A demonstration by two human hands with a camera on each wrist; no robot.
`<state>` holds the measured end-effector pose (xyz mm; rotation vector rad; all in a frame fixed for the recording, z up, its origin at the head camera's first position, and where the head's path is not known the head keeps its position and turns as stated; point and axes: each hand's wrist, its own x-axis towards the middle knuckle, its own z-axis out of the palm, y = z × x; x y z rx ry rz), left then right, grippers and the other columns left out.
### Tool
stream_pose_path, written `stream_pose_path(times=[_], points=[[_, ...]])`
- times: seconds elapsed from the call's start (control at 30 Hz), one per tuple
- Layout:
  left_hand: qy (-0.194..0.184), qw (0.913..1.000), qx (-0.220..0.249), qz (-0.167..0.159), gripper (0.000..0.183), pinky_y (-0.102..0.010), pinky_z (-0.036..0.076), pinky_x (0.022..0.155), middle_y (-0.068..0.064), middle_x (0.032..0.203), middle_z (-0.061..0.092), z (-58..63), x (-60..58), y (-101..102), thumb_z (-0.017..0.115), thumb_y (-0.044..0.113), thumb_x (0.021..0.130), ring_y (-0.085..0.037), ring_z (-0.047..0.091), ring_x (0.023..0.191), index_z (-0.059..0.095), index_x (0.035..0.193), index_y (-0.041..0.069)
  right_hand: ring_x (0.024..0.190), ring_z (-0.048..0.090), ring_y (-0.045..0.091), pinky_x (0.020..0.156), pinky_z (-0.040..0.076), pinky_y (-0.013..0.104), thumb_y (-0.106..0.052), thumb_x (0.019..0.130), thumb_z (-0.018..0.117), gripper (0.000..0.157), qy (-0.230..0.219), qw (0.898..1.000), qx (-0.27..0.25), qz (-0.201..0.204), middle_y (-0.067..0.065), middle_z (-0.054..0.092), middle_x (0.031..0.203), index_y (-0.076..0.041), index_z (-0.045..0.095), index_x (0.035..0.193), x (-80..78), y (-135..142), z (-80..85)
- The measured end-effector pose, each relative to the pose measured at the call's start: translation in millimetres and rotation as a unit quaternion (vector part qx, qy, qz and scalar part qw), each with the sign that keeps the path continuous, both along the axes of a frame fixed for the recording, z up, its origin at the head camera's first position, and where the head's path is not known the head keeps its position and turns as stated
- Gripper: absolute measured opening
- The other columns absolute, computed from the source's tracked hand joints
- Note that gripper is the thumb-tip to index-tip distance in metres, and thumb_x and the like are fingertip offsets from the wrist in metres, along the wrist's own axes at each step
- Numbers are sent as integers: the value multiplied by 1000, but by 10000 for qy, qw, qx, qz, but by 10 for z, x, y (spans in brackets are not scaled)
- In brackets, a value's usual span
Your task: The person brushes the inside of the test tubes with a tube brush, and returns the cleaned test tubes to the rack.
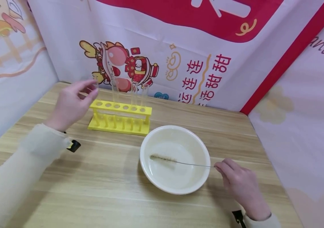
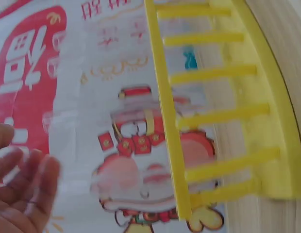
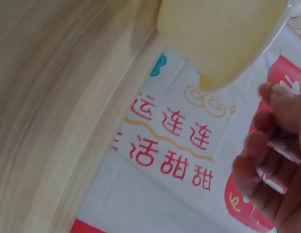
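Note:
My left hand point(image 1: 72, 101) is at the left end of a yellow test tube rack point(image 1: 122, 129), thumb and forefinger bent around the upper part of a clear test tube point(image 1: 95, 78). In the left wrist view the fingers are curved and blurred beside the rack, and the clear tube hardly shows. My right hand point(image 1: 237, 182) pinches the thin wire handle of a test tube brush point(image 1: 163, 157) beyond the bowl's right rim. The brush's bristled head lies over the inside of a white bowl point(image 1: 145, 172). From the right wrist, thumb and forefinger meet near the bowl.
Several clear tubes, such as a test tube point(image 1: 114, 90) near mid-rack, stand upright in the rack. Rack and bowl sit close together on the wooden table point(image 1: 107, 196). Printed cloth walls point(image 1: 162, 38) enclose its back and sides.

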<state>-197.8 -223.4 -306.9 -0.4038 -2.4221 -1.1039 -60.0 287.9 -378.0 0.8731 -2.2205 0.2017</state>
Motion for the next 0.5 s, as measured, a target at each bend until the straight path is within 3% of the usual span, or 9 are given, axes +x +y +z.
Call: stream_pose_path(times=[0.1,0.23,0.5], points=[[-729,9966,-179,-339,52,-26,55,85,-14,129,61,-7,10,157,59,28,101,-27,62,110,47,146,6,45,51,11,33,34,24,-28,106,46,36,-149,9997,63,-200,-4,61,70,-10,70,86,24,-13,13],[-1635,9857,-66,-407,68,-46,52,92,-16,145,49,-75,-63,302,62,33,99,-36,55,125,31,155,11,41,50,14,32,34,26,-31,106,45,38,-241,9987,197,-396,-3,61,65,-10,70,87,49,-2,14],[-2395,9696,369,-330,73,-45,49,97,-14,146,49,-259,-356,406,64,35,97,-32,53,127,30,155,9,40,54,16,31,32,27,-36,107,42,42,-109,9986,197,-473,-1,67,67,-12,72,88,70,18,-25]])
